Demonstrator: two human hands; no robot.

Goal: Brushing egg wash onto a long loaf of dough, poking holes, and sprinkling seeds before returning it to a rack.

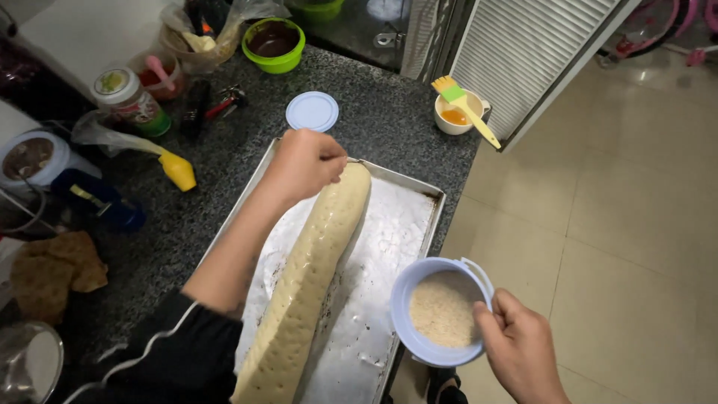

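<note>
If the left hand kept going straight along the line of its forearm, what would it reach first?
Probably the far rim of the metal baking tray, then the round pale-blue plastic lid on the speckled counter beyond. The left hand hovers over the long dough log's far end; its height is unclear.

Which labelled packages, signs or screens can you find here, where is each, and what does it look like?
Labelled jar: back left of the counter, round, pale lid, red and green label.
Clear plastic bag: far back edge, crumpled, yellowish contents.
No signs or screens show.
</note>
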